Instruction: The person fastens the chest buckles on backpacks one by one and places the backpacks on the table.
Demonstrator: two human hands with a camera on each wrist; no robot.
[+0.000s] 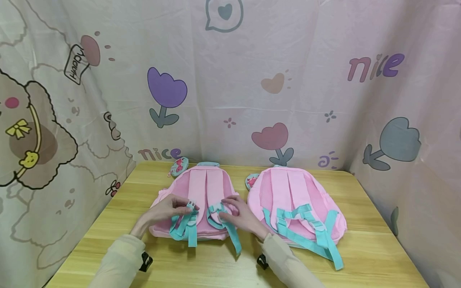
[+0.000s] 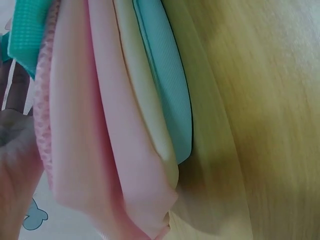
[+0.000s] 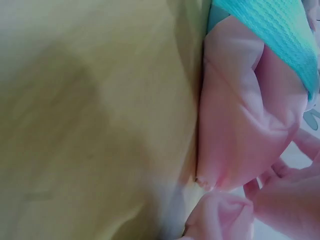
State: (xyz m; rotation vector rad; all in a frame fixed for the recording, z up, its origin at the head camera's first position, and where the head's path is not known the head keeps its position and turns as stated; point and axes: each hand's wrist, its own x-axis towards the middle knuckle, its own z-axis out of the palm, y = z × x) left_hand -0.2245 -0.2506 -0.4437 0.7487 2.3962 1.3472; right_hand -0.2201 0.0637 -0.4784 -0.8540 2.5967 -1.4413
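Note:
A pink backpack (image 1: 180,180) lies on the table (image 1: 201,264) with its back panel and shoulder straps facing up. Thumb and fingers of my left hand (image 1: 167,208) pinch a pale buckle (image 1: 191,205) on a teal strap at the left shoulder strap. My right hand (image 1: 240,214) has its thumb and fingertips around a second buckle (image 1: 218,206) on the right shoulder strap. Teal webbing (image 1: 233,237) hangs below both hands. In the left wrist view, the pink side (image 2: 75,125) of the bag hides part of the left hand; the right wrist view shows no fingertip contact.
To the right lies a second pink backpack (image 1: 324,196), its teal chest strap (image 1: 295,212) joined across the shoulder straps. Small round patterned pouches (image 1: 179,166) sit beside the bags' tops. A printed curtain (image 1: 230,80) stands behind the table.

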